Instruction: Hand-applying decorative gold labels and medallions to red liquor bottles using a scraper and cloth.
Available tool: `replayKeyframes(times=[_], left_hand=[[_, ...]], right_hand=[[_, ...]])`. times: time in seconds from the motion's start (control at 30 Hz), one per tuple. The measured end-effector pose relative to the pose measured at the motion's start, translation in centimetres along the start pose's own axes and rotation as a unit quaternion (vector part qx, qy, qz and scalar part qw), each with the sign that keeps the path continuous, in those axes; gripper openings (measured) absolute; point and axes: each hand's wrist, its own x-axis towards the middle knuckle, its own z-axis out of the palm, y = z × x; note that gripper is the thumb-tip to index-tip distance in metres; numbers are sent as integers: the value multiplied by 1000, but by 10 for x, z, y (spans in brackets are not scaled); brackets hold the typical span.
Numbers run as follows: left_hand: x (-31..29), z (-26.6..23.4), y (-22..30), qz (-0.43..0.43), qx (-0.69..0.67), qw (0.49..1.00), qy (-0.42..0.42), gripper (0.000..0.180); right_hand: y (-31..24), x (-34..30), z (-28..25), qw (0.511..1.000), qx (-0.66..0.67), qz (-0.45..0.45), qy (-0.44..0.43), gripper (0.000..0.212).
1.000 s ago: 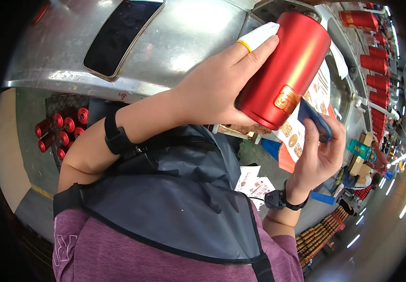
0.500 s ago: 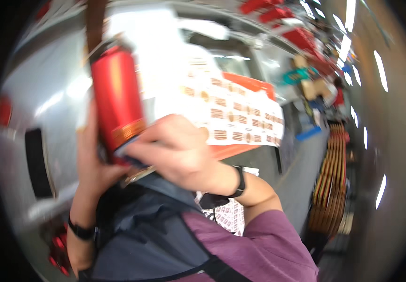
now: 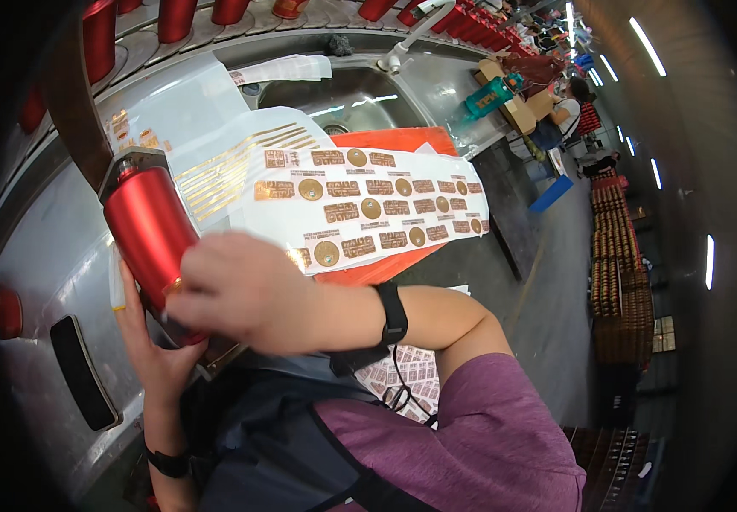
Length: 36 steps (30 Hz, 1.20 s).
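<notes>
A shiny red bottle (image 3: 151, 226) lies tilted on a metal holder (image 3: 142, 155), its neck end away from me. My left hand (image 3: 163, 363) is wrapped round its lower end, with the thumb at the base. My right hand (image 3: 244, 294), blurred, is closed against the near part of the bottle; its fingers hide a gold band there and whatever they may hold. Right of the bottle lies a white sheet of gold and brown decals (image 3: 368, 230), on a red-orange board (image 3: 402, 138). Another sheet with gold strips (image 3: 236, 171) lies beside it.
A steel sink (image 3: 426, 119) with a white faucet (image 3: 396, 55) lies beyond the sheets. Red bottles (image 3: 176, 19) line a curved conveyor at the back. A black phone-like slab (image 3: 84, 373) rests at left. A teal bottle (image 3: 492, 98) and a person (image 3: 566, 115) are farther right.
The view has shifted, bringing the conveyor bottles into sight. The red bottle shows lower and farther left. My right hand has moved left across the bottle's lower end, covering the gold band.
</notes>
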Motion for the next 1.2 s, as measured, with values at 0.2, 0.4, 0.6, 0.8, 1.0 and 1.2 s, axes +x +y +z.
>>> replayKeyframes(times=[0.2,0.4,0.6,0.8,1.0,1.2], left_hand=[[-1,-2,1,-17,-29,999,-10,114],[-5,-8,-1,-40,-46,997,-40,115],[8,-10,3,48,-50,997,-18,111],[4,-9,-3,59,-49,997,11,105],[2,-9,-4,65,-47,997,1,106],[0,-12,-1,-1,-79,996,-34,110]], right_hand=[[1,4,2,999,-25,-21,0,24],[-4,5,-2,999,-2,-10,-35,30],[-3,14,-16,992,-50,-60,-99,34],[-9,15,-13,983,-94,-71,-143,38],[-13,20,-16,983,-71,-52,-162,43],[-12,22,-23,979,-57,-38,-190,41]])
